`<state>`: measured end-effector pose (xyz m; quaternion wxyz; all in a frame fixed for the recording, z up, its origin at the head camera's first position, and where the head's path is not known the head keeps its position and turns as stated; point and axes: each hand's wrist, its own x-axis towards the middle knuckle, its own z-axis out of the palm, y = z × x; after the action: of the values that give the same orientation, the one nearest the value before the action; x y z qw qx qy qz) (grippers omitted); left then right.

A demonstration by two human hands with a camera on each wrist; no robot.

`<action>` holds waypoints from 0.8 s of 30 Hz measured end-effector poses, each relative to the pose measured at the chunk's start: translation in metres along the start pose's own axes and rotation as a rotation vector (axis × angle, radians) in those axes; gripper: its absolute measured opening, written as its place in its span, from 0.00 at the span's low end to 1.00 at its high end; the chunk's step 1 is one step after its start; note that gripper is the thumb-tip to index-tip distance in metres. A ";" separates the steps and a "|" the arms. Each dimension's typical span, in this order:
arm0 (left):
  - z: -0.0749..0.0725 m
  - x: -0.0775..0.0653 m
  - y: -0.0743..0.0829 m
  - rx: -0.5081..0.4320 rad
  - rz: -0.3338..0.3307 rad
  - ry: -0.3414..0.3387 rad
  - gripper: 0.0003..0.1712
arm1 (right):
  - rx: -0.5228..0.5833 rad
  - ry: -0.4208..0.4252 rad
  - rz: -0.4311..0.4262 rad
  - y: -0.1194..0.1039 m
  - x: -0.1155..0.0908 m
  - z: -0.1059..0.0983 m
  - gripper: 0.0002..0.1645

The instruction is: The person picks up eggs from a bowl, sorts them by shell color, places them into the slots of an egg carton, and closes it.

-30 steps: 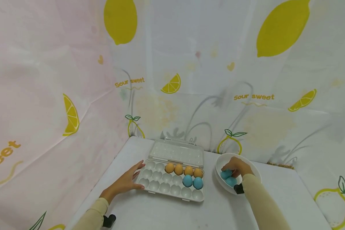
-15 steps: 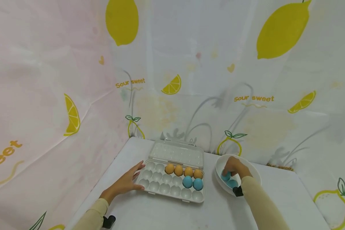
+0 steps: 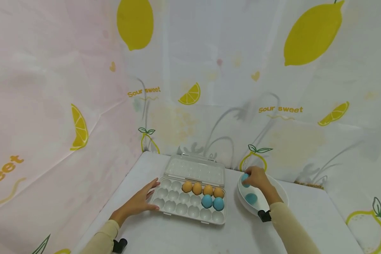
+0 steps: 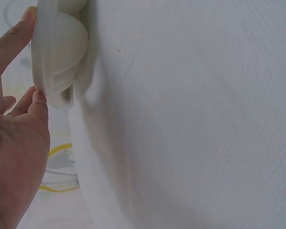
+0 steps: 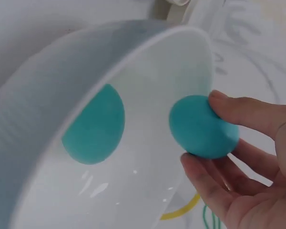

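My right hand [image 3: 258, 177] pinches a blue egg [image 5: 203, 127] between thumb and fingertips, up near the far rim of the white bowl [image 3: 280, 192]. Down inside the bowl lies another blue egg [image 3: 251, 198]. At the left end of the white egg carton [image 3: 167, 211], my left hand [image 3: 139, 200] rests with thumb and fingers spread, fingertips touching its edge [image 4: 40, 71]. Several orange eggs [image 3: 197, 188] fill the right part of the carton's back row. Two blue eggs [image 3: 207, 201] sit at the right end of the middle row; the front row's cups hold none.
The carton's clear lid [image 3: 195, 170] stands opened back, toward the wall. All of this is on a white table [image 3: 184, 241] in a corner. Lemon-printed sheets [image 3: 190, 63] hang behind it and on the left.
My right hand has lifted a blue egg from the bottom of the bowl up to its far rim. The other egg in the bowl has shifted slightly. The left hand has stayed at the carton.
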<state>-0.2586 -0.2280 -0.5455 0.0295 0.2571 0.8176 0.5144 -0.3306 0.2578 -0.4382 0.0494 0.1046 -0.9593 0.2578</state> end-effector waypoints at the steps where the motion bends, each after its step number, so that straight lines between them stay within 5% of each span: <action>1: 0.000 0.000 0.000 -0.002 0.000 0.000 0.66 | 0.003 0.028 -0.015 -0.003 0.000 -0.001 0.22; 9: 0.001 -0.001 0.006 -0.002 -0.042 0.003 0.66 | 0.075 0.190 -0.114 -0.036 -0.011 -0.002 0.22; 24: 0.000 0.001 0.000 -0.003 -0.051 -0.004 0.69 | 0.245 0.220 -0.243 -0.082 -0.034 0.048 0.27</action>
<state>-0.2600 -0.2276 -0.5454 0.0444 0.2373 0.8231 0.5140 -0.2810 0.1705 -0.4454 0.1715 0.1961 -0.8899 0.3745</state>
